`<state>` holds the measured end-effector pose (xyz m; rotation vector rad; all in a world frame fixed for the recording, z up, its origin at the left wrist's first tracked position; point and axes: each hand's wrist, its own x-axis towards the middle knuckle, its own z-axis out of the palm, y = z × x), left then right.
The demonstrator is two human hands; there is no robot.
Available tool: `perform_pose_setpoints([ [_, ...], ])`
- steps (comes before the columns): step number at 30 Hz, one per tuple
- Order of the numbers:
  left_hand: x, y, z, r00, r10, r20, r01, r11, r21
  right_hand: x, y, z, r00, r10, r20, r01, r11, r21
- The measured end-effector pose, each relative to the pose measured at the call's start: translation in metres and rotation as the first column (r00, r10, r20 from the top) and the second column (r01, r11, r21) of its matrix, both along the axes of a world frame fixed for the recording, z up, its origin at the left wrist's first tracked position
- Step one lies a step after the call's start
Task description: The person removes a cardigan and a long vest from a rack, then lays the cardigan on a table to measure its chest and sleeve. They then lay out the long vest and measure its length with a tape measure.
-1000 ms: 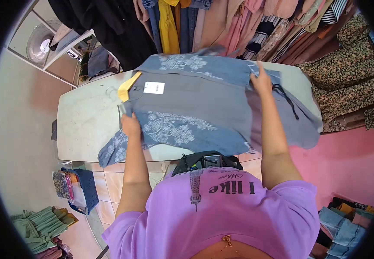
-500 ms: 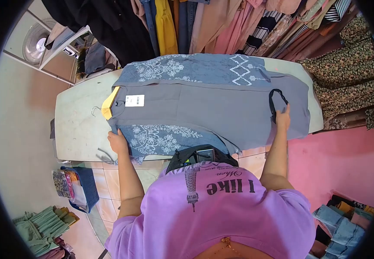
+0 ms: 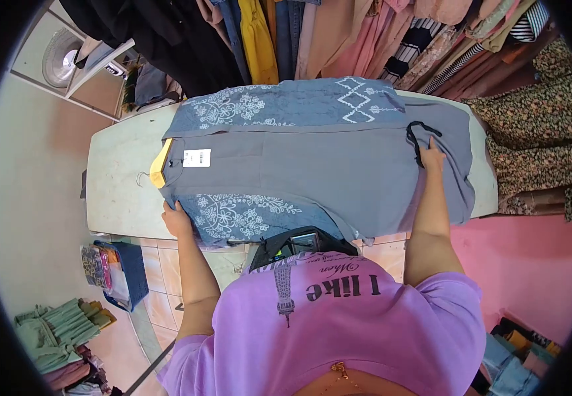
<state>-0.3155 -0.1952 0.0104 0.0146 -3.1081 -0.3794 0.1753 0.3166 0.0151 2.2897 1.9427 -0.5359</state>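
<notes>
A long grey dress (image 3: 286, 155) with blue side panels and white flower embroidery lies spread across the table, its neck to the left. A yellow hanger (image 3: 160, 165) sits in the neckline, beside a white tag (image 3: 197, 158). My left hand (image 3: 178, 221) is closed on the near shoulder edge of the dress; part of the grip is hidden. Over the hem end, my right hand (image 3: 432, 156) has its index finger stretched out. A curved black strap (image 3: 410, 140) runs from by its thumb, apparently held there.
The pale table (image 3: 117, 155) has rounded ends. Hanging clothes (image 3: 259, 46) line its far side, and a patterned garment (image 3: 530, 145) hangs at the right. A blue basket (image 3: 137, 277) stands on the floor at the left, with folded clothes (image 3: 61, 330) lower down. A fan (image 3: 61, 59) is at upper left.
My right hand has moved away from me over the dress, with the black strap shifting and its loop opening. The dress and hanger have slid slightly left in view; the left hand stays at the shoulder.
</notes>
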Motion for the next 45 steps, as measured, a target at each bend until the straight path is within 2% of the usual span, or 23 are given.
perform_pose_setpoints([
  [10,0.022,-0.016,0.006,0.994,0.104,0.020,-0.102,0.991,-0.087,-0.027,0.060,-0.007,0.975,0.220,0.019,-0.221,0.972,0.074],
  [12,0.019,-0.019,0.005,0.995,0.094,0.037,-0.090,0.991,-0.099,-0.008,0.053,-0.008,0.937,0.239,-0.253,-0.155,0.937,0.313],
  [13,0.016,-0.020,0.005,0.996,0.085,0.021,-0.082,0.991,-0.102,0.005,0.046,-0.006,0.943,0.225,-0.245,-0.146,0.941,0.304],
  [15,0.015,-0.020,0.001,0.997,0.075,-0.013,-0.076,0.995,-0.064,0.042,0.026,0.002,0.706,0.126,-0.697,0.183,0.918,0.352],
  [16,0.020,-0.019,0.002,0.999,0.053,0.001,-0.053,0.996,-0.073,0.062,0.008,0.013,0.578,0.064,-0.813,0.290,0.916,0.278],
  [18,0.025,-0.011,0.004,0.925,-0.200,-0.323,0.162,0.977,-0.141,0.116,-0.031,0.020,0.365,-0.049,-0.930,0.433,0.893,0.123],
  [20,0.032,0.011,0.006,0.844,-0.343,-0.413,0.324,0.939,-0.118,0.164,-0.080,0.032,0.293,-0.230,-0.928,0.583,0.812,-0.017],
  [22,0.042,0.034,0.007,0.590,-0.693,-0.414,0.767,0.642,0.019,0.219,-0.129,0.019,0.333,-0.400,-0.854,0.586,0.797,-0.145],
  [24,0.072,0.073,0.019,0.411,-0.861,-0.298,0.911,0.383,0.151,0.243,-0.183,-0.004,0.534,-0.579,-0.616,0.627,0.760,-0.171],
  [26,0.104,0.112,0.031,0.202,-0.951,-0.234,0.961,0.145,0.236,0.252,-0.241,-0.062,0.750,-0.477,-0.458,0.512,0.857,-0.053],
  [27,0.116,0.129,0.033,0.097,-0.975,-0.198,0.954,0.035,0.299,0.247,-0.261,-0.089,0.794,-0.452,-0.406,0.420,0.892,-0.170],
  [28,0.128,0.144,0.036,-0.008,-0.986,-0.166,0.930,-0.069,0.360,0.277,-0.290,-0.183,0.869,-0.289,-0.402,0.263,0.957,-0.118],
  [29,0.138,0.158,0.038,-0.027,-0.985,-0.169,0.929,-0.087,0.360,0.188,-0.304,-0.096,0.897,-0.339,-0.284,0.275,0.931,-0.242],
  [31,0.156,0.181,0.042,-0.245,-0.960,-0.134,0.873,-0.278,0.401,0.151,-0.336,-0.145,0.928,-0.243,-0.284,0.170,0.950,-0.261],
  [32,0.163,0.188,0.041,-0.256,-0.957,-0.136,0.871,-0.289,0.398,0.134,-0.346,-0.162,0.924,-0.225,-0.309,0.153,0.958,-0.242],
  [34,0.172,0.199,0.042,-0.363,-0.932,-0.012,0.863,-0.341,0.373,0.092,-0.347,-0.150,0.781,-0.386,-0.490,0.328,0.922,-0.204],
  [35,0.172,0.203,0.039,-0.368,-0.930,-0.014,0.863,-0.347,0.366,0.080,-0.347,-0.144,0.502,-0.444,-0.742,0.408,0.878,-0.249],
  [36,0.170,0.206,0.033,-0.386,-0.920,0.068,0.879,-0.345,0.329,0.072,-0.345,-0.136,0.494,-0.443,-0.748,0.411,0.877,-0.248],
  [38,0.168,0.210,0.032,-0.404,-0.903,0.149,0.891,-0.351,0.287,0.060,-0.339,-0.117,0.028,-0.196,-0.980,0.531,0.834,-0.152],
  [40,0.168,0.210,0.033,-0.385,-0.917,0.099,0.870,-0.325,0.370,0.069,-0.334,-0.100,-0.059,-0.281,-0.958,0.519,0.811,-0.270],
  [41,0.168,0.208,0.035,-0.386,-0.918,0.096,0.869,-0.327,0.371,0.069,-0.335,-0.090,-0.061,-0.251,-0.966,0.564,0.790,-0.241],
  [43,0.167,0.205,0.040,-0.283,-0.935,0.216,0.819,-0.118,0.562,0.074,-0.334,-0.065,-0.069,-0.174,-0.982,0.619,0.765,-0.179],
  [45,0.166,0.203,0.045,-0.274,-0.952,0.135,0.790,-0.143,0.596,0.068,-0.323,-0.030,-0.175,-0.023,-0.984,0.767,0.624,-0.151],
])
